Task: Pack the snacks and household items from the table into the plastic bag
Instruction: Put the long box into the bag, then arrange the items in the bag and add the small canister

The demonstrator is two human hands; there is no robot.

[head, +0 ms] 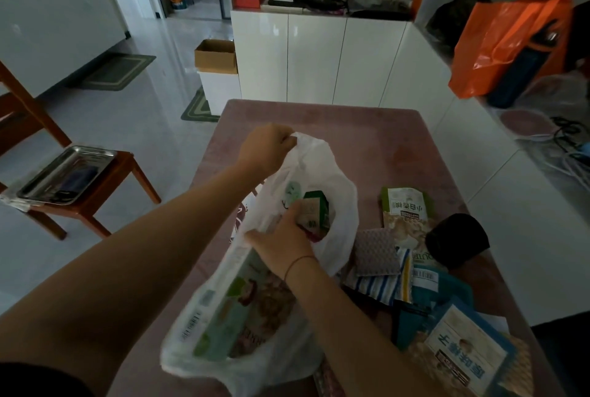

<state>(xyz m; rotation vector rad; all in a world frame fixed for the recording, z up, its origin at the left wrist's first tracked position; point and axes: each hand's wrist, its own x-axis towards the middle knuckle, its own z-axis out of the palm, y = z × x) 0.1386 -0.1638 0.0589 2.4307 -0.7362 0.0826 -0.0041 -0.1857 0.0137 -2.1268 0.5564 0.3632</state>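
A white plastic bag (332,179) lies on the pink table (383,141). My left hand (266,149) pinches the bag's far handle and lifts it. My right hand (284,242) is inside the bag's mouth, holding a small green packet (314,211). A large snack pack (236,310) shows through the bag's near end. To the right on the table lie a green nut pouch (405,208), a grey sponge cloth (376,251), a striped cloth (380,288), a black roll (456,240) and blue snack packs (463,352).
A wooden stool with a metal tray (67,175) stands left of the table. White cabinets (319,58) line the back and right, with an orange bag (507,42) on top. A cardboard box (217,57) sits on a white bin beyond the table.
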